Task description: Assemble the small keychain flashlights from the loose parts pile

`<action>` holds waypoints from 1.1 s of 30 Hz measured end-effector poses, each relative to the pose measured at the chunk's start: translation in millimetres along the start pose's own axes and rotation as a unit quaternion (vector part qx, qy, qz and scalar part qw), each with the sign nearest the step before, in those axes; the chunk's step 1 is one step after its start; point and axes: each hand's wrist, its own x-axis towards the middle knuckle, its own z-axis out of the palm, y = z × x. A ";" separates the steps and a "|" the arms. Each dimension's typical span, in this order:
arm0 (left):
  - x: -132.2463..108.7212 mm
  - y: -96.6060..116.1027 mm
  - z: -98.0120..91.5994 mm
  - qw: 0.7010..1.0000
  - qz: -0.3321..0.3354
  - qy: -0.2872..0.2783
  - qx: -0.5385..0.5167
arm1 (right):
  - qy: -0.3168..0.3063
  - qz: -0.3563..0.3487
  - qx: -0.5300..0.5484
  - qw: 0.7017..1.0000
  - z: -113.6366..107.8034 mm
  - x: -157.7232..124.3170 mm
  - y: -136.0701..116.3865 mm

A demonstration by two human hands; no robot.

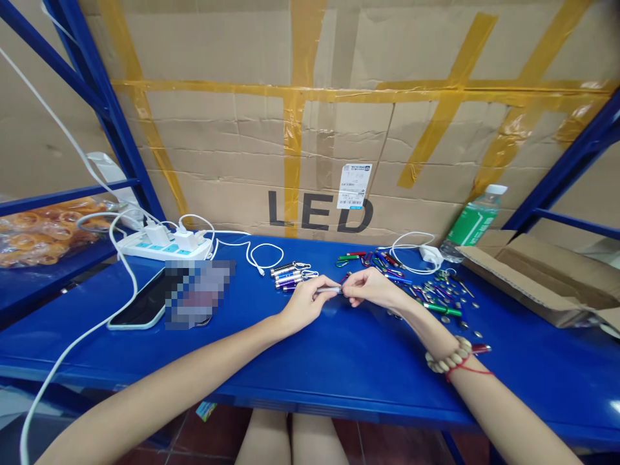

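Head: left hand [304, 305], right hand [372, 290] pinch silvery cylinder [330, 290].

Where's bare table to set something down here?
Free: the blue table front strip between the forearms, and the near right corner below the cardboard box. Crowded: scattered parts beside the right hand, flashlight pile behind the left hand; phone and power strip at left. Hands pinch a silver tube.
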 end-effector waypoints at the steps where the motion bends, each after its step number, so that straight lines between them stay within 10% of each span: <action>1: 0.0 -1.1 -0.2 1.000 0.005 0.000 0.004 | 0.001 0.003 -0.001 1.000 0.9 -0.6 0.3; 20: 7.0 -2.9 -1.3 0.997 0.014 0.031 0.070 | 0.018 -0.015 -0.012 1.000 3.4 -1.1 -0.7; 33: 7.8 6.0 8.8 0.990 -0.109 -0.028 -0.089 | 0.039 -0.312 -0.127 0.941 -14.4 1.9 0.6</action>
